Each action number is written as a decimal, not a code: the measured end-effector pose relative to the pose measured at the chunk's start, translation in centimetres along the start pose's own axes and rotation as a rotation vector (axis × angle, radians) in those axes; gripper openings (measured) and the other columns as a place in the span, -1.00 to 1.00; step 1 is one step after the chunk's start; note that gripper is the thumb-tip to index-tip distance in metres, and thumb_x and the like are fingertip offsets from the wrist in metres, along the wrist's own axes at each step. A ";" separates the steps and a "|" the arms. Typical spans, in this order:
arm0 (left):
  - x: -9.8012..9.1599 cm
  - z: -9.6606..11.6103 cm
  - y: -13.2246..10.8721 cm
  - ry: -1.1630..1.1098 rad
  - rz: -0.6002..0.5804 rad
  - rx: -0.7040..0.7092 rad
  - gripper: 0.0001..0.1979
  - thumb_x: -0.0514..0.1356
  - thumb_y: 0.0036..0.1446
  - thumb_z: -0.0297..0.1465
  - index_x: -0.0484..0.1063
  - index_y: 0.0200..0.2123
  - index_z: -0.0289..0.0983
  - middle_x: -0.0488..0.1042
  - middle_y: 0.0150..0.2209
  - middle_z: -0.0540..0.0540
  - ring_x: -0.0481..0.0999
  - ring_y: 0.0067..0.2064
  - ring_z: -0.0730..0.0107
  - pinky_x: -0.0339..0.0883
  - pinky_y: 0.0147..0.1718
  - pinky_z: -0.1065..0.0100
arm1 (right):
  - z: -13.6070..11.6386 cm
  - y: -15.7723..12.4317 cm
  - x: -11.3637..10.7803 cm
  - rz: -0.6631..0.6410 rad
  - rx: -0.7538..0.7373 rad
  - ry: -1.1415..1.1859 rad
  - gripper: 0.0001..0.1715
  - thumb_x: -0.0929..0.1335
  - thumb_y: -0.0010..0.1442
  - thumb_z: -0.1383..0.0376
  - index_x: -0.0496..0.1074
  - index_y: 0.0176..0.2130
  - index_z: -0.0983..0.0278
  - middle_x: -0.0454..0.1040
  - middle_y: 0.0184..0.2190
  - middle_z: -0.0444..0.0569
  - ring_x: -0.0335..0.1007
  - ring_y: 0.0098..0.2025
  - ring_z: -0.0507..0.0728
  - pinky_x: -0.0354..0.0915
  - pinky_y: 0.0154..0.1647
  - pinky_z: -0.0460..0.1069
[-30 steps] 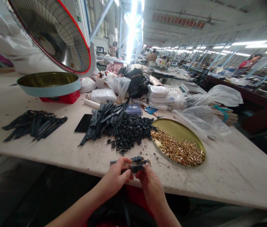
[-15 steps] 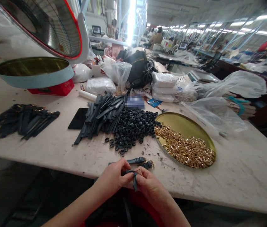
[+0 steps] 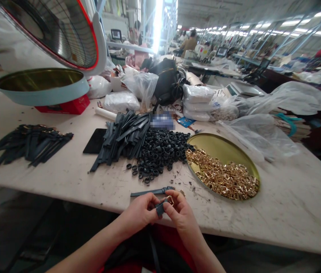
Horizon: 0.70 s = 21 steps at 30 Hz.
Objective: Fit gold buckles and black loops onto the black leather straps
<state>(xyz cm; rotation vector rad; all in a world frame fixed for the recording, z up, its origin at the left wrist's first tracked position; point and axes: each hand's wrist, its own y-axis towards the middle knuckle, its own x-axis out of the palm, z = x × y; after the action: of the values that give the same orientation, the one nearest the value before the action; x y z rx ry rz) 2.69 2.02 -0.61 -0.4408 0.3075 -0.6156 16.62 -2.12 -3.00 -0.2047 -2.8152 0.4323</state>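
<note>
Both my hands meet at the table's front edge around a dark strap (image 3: 161, 208) with a gold buckle (image 3: 171, 200) at its end. My left hand (image 3: 140, 211) is closed on the strap. My right hand (image 3: 182, 213) pinches it by the buckle with thumb and fingers. Just behind my hands lies a finished-looking buckled strap (image 3: 149, 192), its buckle end partly hidden by my right fingers. Farther back are a heap of small black loops (image 3: 160, 151) and a pile of loose dark straps (image 3: 126, 132). A round gold tray (image 3: 220, 142) to the right holds many gold buckles (image 3: 228, 178).
Buckled straps (image 3: 32, 144) lie in a bunch at the left. A black flat slab (image 3: 94, 141) sits under the loose straps. Behind stand a round tin (image 3: 42, 98) on a red box (image 3: 63, 107), a heater (image 3: 92, 41), a black bag (image 3: 166, 81) and plastic-wrapped packs (image 3: 197, 94).
My right fingers have lifted and shifted around the buckle, which now shows more. The strap's end, hanging down before, is now folded up between my fingers.
</note>
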 end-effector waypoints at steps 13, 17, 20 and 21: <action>0.4 0.1 -3.0 -0.161 -0.116 -0.034 -0.83 0.15 -0.13 -0.38 0.35 -0.40 -0.34 0.44 -0.53 0.03 0.39 -0.51 0.47 0.17 -0.50 0.47 | -0.2 -2.7 -1.7 -0.166 -0.165 -0.596 -0.92 0.28 0.06 0.28 0.33 -0.39 0.25 0.28 -0.56 -0.20 0.17 -0.50 0.01 0.09 -0.50 -0.10; 0.4 0.6 -4.1 -0.071 -0.160 0.007 -0.81 0.12 -0.10 -0.39 0.38 -0.37 -0.35 0.44 -0.55 0.04 0.38 -0.50 0.49 0.12 -0.52 0.50 | 0.1 -3.3 -1.8 -0.150 -0.269 -0.722 -0.92 0.26 0.08 0.32 0.34 -0.37 0.25 0.33 -0.48 -0.15 0.22 -0.43 0.03 0.14 -0.42 -0.09; 0.4 0.8 -4.7 -0.016 -0.171 0.025 -0.79 0.10 -0.10 -0.39 0.40 -0.35 -0.35 0.45 -0.55 0.03 0.38 -0.48 0.47 0.13 -0.50 0.49 | -0.2 -3.8 -1.7 -0.208 -0.370 -0.769 -0.91 0.25 0.08 0.40 0.34 -0.39 0.25 0.33 -0.44 -0.14 0.24 -0.37 0.04 0.16 -0.35 -0.08; 0.4 0.8 -4.8 0.013 -0.165 0.023 -0.78 0.09 -0.10 -0.40 0.40 -0.34 -0.34 0.45 -0.55 0.03 0.39 -0.48 0.46 0.14 -0.50 0.48 | -0.4 -4.0 -1.7 -0.234 -0.402 -0.783 -0.89 0.25 0.07 0.43 0.34 -0.40 0.24 0.32 -0.44 -0.14 0.24 -0.36 0.04 0.16 -0.33 -0.09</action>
<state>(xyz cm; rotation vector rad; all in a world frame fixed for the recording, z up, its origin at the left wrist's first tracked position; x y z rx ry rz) 0.98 -1.49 2.29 -0.4428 0.2773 -0.7824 17.92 -6.07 -1.83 0.2810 -3.6067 -0.1644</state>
